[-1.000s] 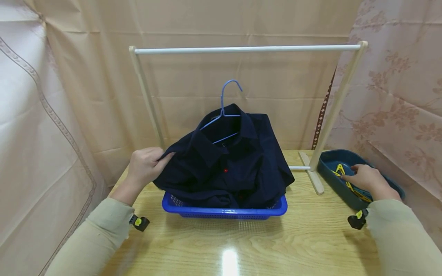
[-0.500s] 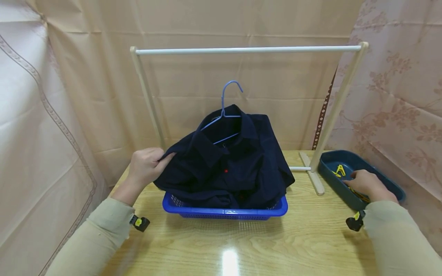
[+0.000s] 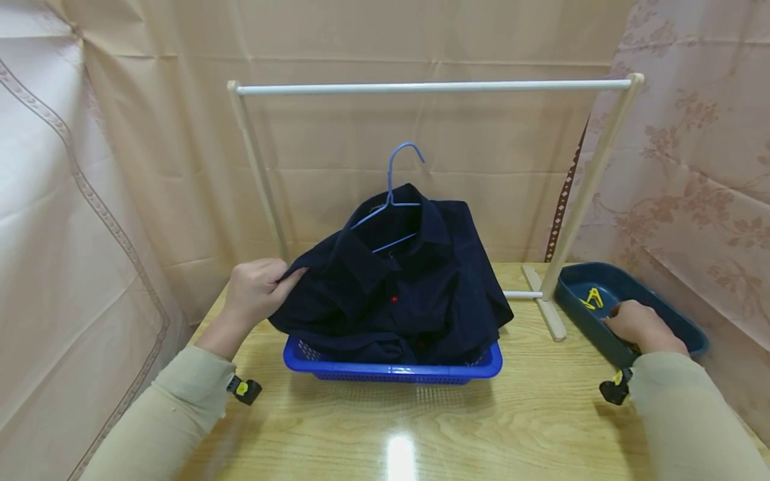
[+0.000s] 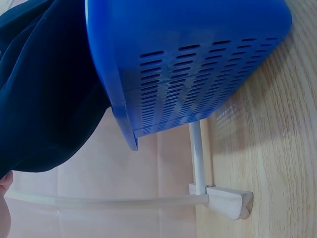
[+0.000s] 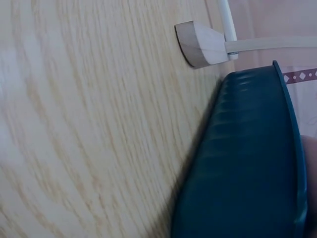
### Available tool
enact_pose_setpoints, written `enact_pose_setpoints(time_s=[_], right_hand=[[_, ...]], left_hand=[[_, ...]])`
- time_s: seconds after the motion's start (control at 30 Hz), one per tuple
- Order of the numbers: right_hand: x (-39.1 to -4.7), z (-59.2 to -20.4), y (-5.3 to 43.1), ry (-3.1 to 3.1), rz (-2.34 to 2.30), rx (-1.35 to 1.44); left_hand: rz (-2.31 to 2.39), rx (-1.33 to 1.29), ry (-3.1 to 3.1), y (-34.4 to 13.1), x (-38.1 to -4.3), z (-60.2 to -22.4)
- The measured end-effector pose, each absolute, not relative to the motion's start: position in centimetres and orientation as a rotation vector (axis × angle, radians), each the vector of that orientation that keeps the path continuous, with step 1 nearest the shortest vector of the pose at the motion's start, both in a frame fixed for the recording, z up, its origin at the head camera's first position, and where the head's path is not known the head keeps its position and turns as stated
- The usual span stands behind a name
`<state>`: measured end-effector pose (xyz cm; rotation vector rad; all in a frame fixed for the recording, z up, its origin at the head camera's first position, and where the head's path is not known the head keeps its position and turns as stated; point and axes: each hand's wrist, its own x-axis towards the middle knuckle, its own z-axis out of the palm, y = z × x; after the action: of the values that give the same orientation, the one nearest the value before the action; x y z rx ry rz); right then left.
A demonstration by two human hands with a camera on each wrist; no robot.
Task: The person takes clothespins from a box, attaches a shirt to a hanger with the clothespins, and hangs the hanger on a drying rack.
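With thumb and fingers, my left hand (image 3: 255,290) pinches the left shoulder area of a dark navy shirt (image 3: 421,287). A blue wire hanger (image 3: 390,180) sits inside the collar, its hook standing up. The shirt lies heaped over a blue plastic basket (image 3: 391,372). At the right, my right hand (image 3: 645,326) reaches down into a dark teal tub (image 3: 622,280), its fingertips hidden behind the hand and tub wall; I cannot tell what they hold. Yellow clothespins (image 3: 594,298) lie in the tub left of it. In the right wrist view the tub's wall (image 5: 247,158) hides most of the hand.
Behind the basket stands a rack with a white top rail (image 3: 433,87) and pale uprights. Its right foot (image 3: 544,307) is close to the tub. All stands on a wood-grain table (image 3: 337,427). Beige curtains (image 3: 481,40) enclose the back, patterned cloth the sides.
My right hand has shifted slightly left and toward me within the tub, leaving the yellow clothespins it was touching or near more exposed. The left hand, shirt and hanger hold nearly still.
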<state>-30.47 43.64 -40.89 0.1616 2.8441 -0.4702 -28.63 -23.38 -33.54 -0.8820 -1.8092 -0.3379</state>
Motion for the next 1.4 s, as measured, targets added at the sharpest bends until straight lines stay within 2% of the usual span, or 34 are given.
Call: enact_pose_setpoints(time_s=[0.43,0.73,1.4], right_hand=[[-30.53,-41.02,44.07,2.838,-0.474,0.132],[-30.60,-40.89,44.25,2.773,-0.494,0.359],[-30.04,-40.70,43.72,2.743,-0.488,0.471]], left_hand=[[-0.345,-0.881,-1.825,-23.57,-28.94,-33.87],[-0.347,-0.873,-1.832,-23.53,-28.88,-33.84],[-0.337,-0.886,-1.843,-23.51,-28.94,-33.81]])
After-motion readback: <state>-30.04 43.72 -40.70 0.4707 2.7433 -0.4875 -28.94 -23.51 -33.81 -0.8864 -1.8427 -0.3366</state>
